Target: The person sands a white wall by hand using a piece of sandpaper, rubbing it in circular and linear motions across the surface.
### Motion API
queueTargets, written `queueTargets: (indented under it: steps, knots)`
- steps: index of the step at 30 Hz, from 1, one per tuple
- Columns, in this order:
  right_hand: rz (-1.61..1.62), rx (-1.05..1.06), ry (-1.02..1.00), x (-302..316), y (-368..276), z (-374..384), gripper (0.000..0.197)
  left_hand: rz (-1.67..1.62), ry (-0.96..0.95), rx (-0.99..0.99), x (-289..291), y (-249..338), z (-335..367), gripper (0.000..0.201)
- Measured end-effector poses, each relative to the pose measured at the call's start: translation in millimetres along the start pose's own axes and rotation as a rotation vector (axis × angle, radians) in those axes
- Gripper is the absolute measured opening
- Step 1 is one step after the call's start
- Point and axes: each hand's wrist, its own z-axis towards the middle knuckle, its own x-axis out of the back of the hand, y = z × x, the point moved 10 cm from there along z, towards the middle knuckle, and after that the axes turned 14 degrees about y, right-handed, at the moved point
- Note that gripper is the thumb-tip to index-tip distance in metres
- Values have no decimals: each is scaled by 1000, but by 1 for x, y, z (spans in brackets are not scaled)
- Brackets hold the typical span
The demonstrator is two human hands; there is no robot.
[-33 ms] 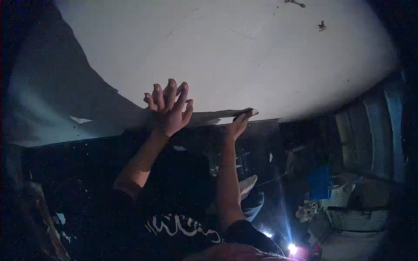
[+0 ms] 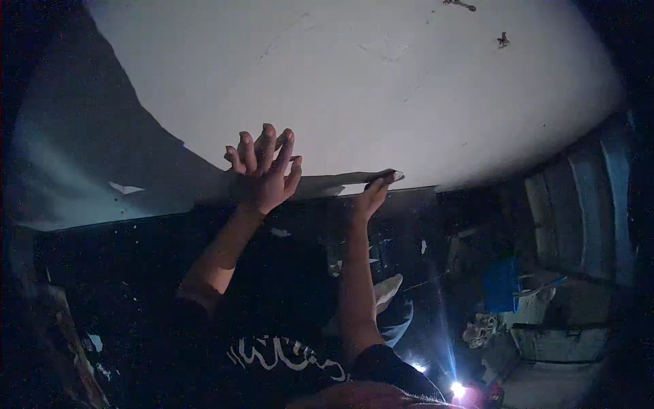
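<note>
A broad white surface [image 2: 340, 88] with faint scratches fills the far part of the view, and its near edge runs just in front of me. Over this edge my left hand [image 2: 266, 170] is held up with fingers apart and slightly bent, nothing in it. My right hand [image 2: 371, 195] is at the same edge, further right, its thumb and fingers pressed together. Between those fingertips is a small dark piece with a pale tip [image 2: 395, 175]; its kind cannot be made out. A thin dark band, perhaps shadow, stretches between the two hands.
Two small dark bits [image 2: 503, 41] lie at the far right of the white surface. Deep shadow covers its left side. On the lower right are a blue bucket [image 2: 502, 284], a crumpled pale bundle [image 2: 482, 330], a box [image 2: 558, 343] and a bright lamp [image 2: 458, 389].
</note>
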Motion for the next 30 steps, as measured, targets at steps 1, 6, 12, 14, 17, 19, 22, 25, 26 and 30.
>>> queueTargets:
  steps: [1,6,12,14,17,19,22,25,26,30]
  knots:
    - [14,18,14,1,0,-2,53,-38,36,43,4,-3,0,70]
    - [61,449,81,-8,-48,-38,50,-85,74,82,7,-4,0,65]
    - [-278,1097,-115,-52,-79,-115,58,-84,70,89,6,-4,0,66]
    - [-323,1112,-145,-57,-71,-125,59,-84,77,88,6,-4,1,66]
    - [-417,1092,-161,-63,-61,-126,62,-89,55,89,3,-3,0,67]
    - [-307,1178,-140,-57,-70,-130,61,-38,33,53,1,-3,-1,70]
    - [-369,1059,-56,-52,-71,-102,57,2,11,18,0,-4,-4,75]
    - [-292,808,70,-24,-67,-63,53,-10,22,7,0,-1,-6,75]
    - [-148,879,82,-17,-76,-60,53,-18,14,2,-2,1,-7,76]
    - [52,350,138,0,-18,-17,49,-22,13,1,-4,1,-8,76]
